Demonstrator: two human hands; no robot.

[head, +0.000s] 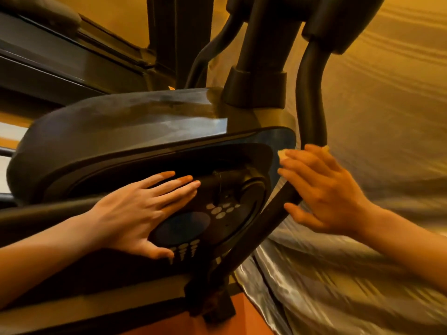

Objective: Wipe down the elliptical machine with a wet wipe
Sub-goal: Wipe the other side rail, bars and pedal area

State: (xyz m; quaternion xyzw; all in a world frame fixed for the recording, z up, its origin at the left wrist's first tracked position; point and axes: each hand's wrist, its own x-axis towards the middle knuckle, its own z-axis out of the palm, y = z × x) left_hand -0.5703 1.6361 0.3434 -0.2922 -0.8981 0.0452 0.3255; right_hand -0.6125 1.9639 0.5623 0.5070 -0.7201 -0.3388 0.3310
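Indoor workout corner, elliptical machine point(121, 131), silvery fabric point(326, 286) draped beside it, orange floor point(229, 327).

The dark grey rounded housing of the elliptical machine point(121, 131) is seen as smooth moulded plastic, a soft sheen caught along its top. The black round side cover point(251, 189) is shown glossier, printed with pale oval marks. The black curved handlebar tube point(310, 93) is rendered matt. The pale wet wipe point(281, 154) looks soft and crumpled. The silvery draped cloth point(314, 274) is seen satin-glossy, rippled in folds.
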